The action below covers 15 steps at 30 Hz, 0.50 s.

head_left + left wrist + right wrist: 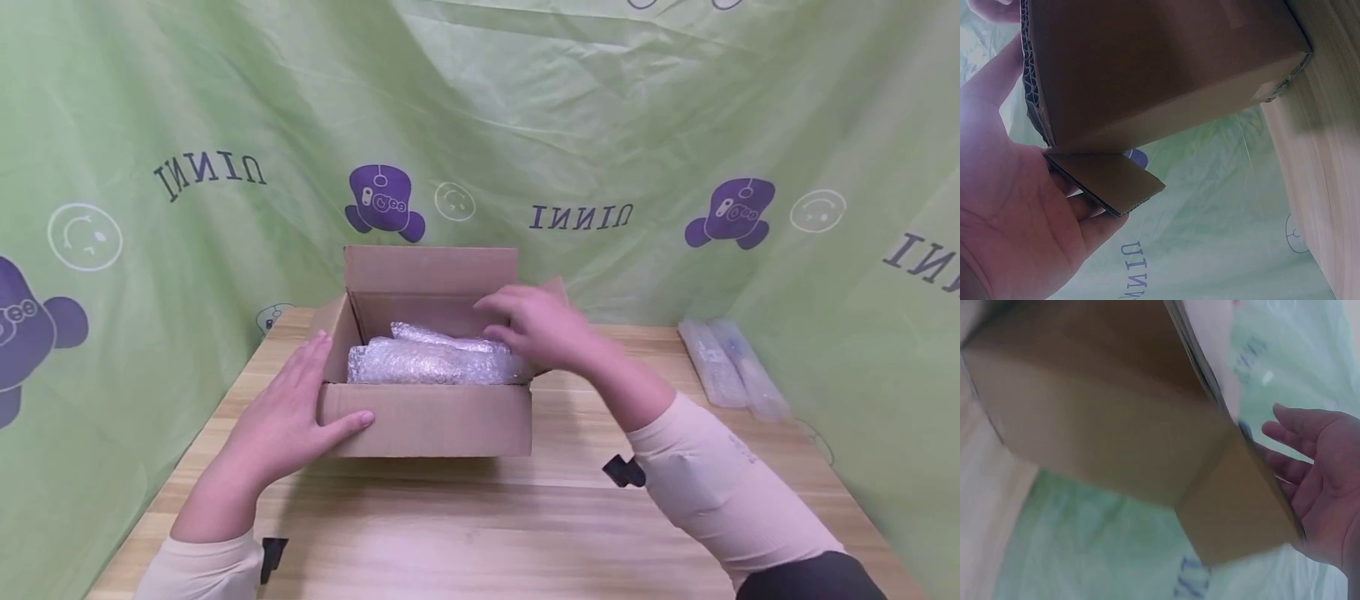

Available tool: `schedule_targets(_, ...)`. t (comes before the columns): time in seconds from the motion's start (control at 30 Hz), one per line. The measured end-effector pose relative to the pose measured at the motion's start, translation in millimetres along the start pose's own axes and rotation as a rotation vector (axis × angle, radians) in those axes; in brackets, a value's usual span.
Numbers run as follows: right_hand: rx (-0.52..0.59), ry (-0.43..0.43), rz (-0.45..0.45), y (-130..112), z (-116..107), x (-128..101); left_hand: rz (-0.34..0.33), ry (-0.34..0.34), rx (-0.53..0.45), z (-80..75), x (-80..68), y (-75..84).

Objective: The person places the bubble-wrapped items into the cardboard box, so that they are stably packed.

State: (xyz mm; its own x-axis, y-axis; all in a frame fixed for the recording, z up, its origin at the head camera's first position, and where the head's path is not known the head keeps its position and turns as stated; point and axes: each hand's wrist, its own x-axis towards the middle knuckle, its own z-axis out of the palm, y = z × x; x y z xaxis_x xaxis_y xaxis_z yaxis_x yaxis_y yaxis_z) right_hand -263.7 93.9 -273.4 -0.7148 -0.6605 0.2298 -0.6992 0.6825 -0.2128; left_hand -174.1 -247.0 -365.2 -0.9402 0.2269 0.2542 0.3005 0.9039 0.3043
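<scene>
A brown cardboard box (431, 421) stands on the wooden table with its top flaps spread. Bubble-wrapped items (438, 362) fill its inside; what the wrap covers cannot be made out. My left hand (281, 412) rests at the box's left front corner, its fingers extended along the left flap (1110, 181) and the thumb lying over the front wall. Above the right side, my right hand (536, 325) reaches over the box edge with loosely bent fingers and nothing between them. In the right wrist view that hand is beside the right flap (1235, 506).
Two clear plastic-wrapped packs (731, 367) lie at the table's right back edge. A green printed curtain (480, 125) hangs behind and along both sides. The wooden table (465, 533) extends in front of the box.
</scene>
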Motion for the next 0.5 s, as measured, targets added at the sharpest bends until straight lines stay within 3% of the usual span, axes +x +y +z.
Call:
schedule_targets(0.27,0.02,0.208,0.276,54,-51,-32,-0.003,-0.004,0.0,0.6,0.7,0.5)
schedule_targets(0.37,0.002,0.267,0.38,84,-58,-49,-0.002,-0.005,-0.002,0.8,1.2,0.7)
schedule_targets(0.5,-0.019,0.281,0.527,126,-55,-74,0.0,-0.005,-0.001,0.6,1.8,0.7)
